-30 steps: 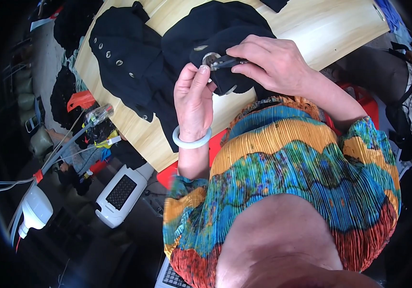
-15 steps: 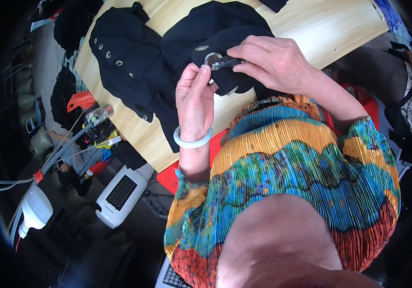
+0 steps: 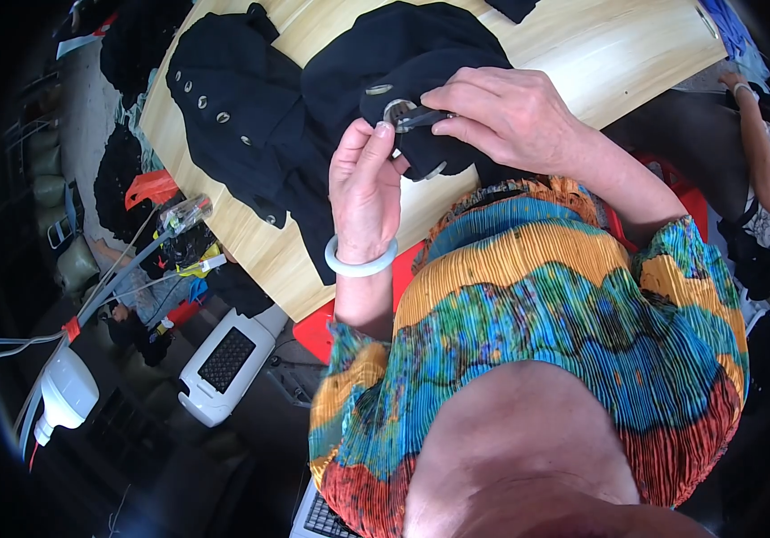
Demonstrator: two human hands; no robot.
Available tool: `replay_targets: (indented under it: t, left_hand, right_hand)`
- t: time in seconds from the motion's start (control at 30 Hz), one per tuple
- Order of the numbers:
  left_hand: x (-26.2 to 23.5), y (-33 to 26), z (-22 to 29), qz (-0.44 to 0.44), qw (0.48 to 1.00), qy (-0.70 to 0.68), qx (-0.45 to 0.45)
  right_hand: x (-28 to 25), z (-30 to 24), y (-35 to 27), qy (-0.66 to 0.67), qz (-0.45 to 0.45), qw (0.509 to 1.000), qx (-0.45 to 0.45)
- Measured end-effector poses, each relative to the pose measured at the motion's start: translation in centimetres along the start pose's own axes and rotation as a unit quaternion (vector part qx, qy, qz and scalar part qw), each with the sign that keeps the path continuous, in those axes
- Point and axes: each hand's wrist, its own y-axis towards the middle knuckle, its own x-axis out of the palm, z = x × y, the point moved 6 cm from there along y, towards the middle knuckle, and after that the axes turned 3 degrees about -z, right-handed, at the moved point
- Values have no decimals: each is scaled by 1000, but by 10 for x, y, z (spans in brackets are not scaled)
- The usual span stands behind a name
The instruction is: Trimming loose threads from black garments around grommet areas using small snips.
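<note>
A black garment [image 3: 403,45] lies bunched on the table, with pale-rimmed buttons along its edge. My left hand [image 3: 367,184], wearing a pale bangle [image 3: 361,258], pinches that edge beside one large button [image 3: 397,110], thumb on top. Between the thumb and fingers of my right hand [image 3: 503,117] are small dark thread snips [image 3: 425,117]. Their tips point left and meet the cloth at the button, by my left thumb. Whether the blades touch a thread is too small to make out. Left of this lies another part of black cloth [image 3: 237,117] with several similar buttons.
The light wooden table [image 3: 618,63] has its near edge just beyond my body. At left stand a lamp bulb [image 3: 69,387] on a pole and a white plastic appliance [image 3: 228,368]. Red stool parts [image 3: 315,334] show below the table. At far right a co-worker's arm [image 3: 766,166] reaches forward.
My right hand and the snips have shifted very slightly left; my left hand keeps its pinch. The co-worker's arm at the far right has come further into view, stretched forward.
</note>
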Motion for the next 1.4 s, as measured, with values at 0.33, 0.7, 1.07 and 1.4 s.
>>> replay_targets:
  t: [0.33,0.7,1.07,1.4]
  left_hand:
    - [-9,5,-5,-33,998,-50,-31]
    - [-9,13,-9,-53,983,-152,-92]
    - [-22,24,-13,-78,942,-279,-173]
    - [-20,24,-25,-75,995,70,15]
  right_hand:
    - [8,36,-2,237,87,946,201]
    - [21,23,1,230,1,958,173]
    - [75,43,2,485,-126,839,212]
    - [61,63,11,574,58,736,354]
